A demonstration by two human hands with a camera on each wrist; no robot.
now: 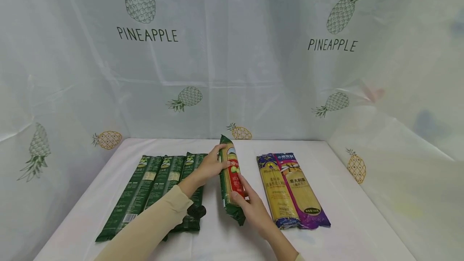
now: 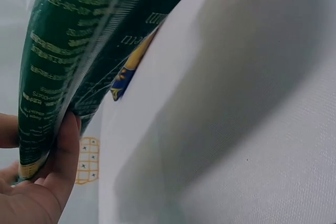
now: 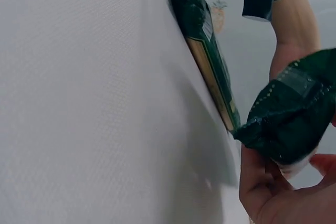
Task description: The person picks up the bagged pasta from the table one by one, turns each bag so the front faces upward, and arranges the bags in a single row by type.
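Both hands hold one green pasta packet (image 1: 232,172) with a red label and a see-through front, tilted above the white table. My left hand (image 1: 213,163) grips it near its upper end, thumb on the front. Lower down, my right hand (image 1: 251,204) grips the packet's right side near the bottom end. The left wrist view shows the packet's printed green back (image 2: 63,56) between thumb and fingers of the left hand (image 2: 47,187). In the right wrist view, the crimped green end (image 3: 289,114) sits over the right hand (image 3: 294,198).
Several green pasta packets (image 1: 127,200) lie side by side, backs up, on the table's left. To the right lie a yellow-and-blue pasta packet (image 1: 277,192) and a purple one (image 1: 302,190), edges touching. A pineapple-print curtain (image 1: 232,59) stands behind the white table (image 1: 348,216).
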